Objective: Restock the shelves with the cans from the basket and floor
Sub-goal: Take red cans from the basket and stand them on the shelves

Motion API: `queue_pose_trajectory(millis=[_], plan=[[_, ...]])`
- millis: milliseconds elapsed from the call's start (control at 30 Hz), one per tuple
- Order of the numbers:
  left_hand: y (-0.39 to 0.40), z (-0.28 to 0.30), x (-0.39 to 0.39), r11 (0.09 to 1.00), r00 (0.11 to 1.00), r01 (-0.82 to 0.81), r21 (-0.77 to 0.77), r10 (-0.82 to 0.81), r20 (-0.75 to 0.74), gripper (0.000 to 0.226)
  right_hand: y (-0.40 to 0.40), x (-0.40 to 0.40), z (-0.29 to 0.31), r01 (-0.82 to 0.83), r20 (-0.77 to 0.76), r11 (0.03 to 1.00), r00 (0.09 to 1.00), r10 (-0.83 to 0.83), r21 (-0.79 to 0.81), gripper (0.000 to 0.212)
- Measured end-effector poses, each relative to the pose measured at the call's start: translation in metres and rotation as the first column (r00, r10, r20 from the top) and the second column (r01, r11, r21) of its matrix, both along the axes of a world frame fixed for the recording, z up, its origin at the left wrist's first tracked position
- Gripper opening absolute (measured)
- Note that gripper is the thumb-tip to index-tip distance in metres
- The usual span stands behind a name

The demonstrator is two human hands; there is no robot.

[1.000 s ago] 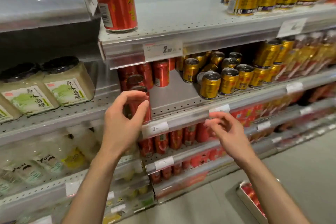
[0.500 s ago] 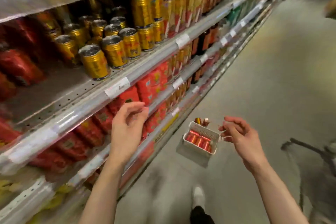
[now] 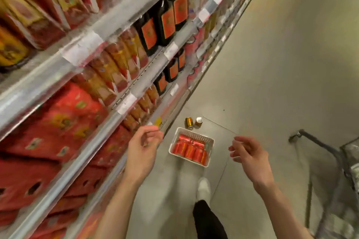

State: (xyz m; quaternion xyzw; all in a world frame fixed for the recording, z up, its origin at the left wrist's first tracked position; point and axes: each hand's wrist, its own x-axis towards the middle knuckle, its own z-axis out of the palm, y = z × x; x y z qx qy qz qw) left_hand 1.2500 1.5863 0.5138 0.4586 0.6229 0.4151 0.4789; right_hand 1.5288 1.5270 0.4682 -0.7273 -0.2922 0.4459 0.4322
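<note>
A white basket [image 3: 175, 137] sits on the floor beside the shelf foot, holding several red cans [image 3: 189, 148] lying on their sides. Just beyond it on the floor stand a gold can [image 3: 188, 122] and a second small can with a white top [image 3: 199, 121]. My left hand [image 3: 142, 148] hovers empty, fingers loosely curled, left of the basket and near the low shelf edge. My right hand [image 3: 249, 156] hangs empty with fingers apart, to the right of the basket. Both hands are well above the floor.
The shelving [image 3: 108, 75] runs along the left, stocked with red packs, gold-red packs and dark bottles. A metal cart [image 3: 330, 153] stands at the right edge. My white shoe and dark trouser leg [image 3: 204, 190] are just behind the basket on the grey floor.
The view has swung from the can shelf down and right to the floor. Both hands left the shelf and came down empty toward the basket, which now looks closer.
</note>
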Motion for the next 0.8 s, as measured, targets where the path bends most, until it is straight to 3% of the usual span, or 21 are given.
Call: queue_pose_trajectory(millis=[200, 400, 600, 800], plan=[[0.067, -0.144, 0.034, 0.984, 0.990, 0.090, -0.152, -0.105, -0.091, 0.019, 0.067, 0.029, -0.132, -0.052, 0.002, 0.986, 0.999, 0.053, -0.159, 0.015], [0.103, -0.353, 0.046, 0.947, 0.948, 0.179, -0.268, -0.238, -0.209, 0.023, 0.107, 0.029, -0.333, -0.146, 0.020, 0.944, 0.987, 0.159, -0.296, 0.025], [0.121, -0.558, 0.046, 0.884, 0.826, 0.331, -0.329, -0.440, -0.352, 0.021, 0.130, 0.014, -0.533, -0.293, 0.170, 0.896, 0.916, 0.363, -0.333, 0.016], [0.149, -0.687, 0.050, 0.765, 0.654, 0.448, -0.462, -0.633, -0.414, 0.043, 0.156, -0.003, -0.648, -0.457, 0.345, 0.833, 0.762, 0.548, -0.312, 0.024]])
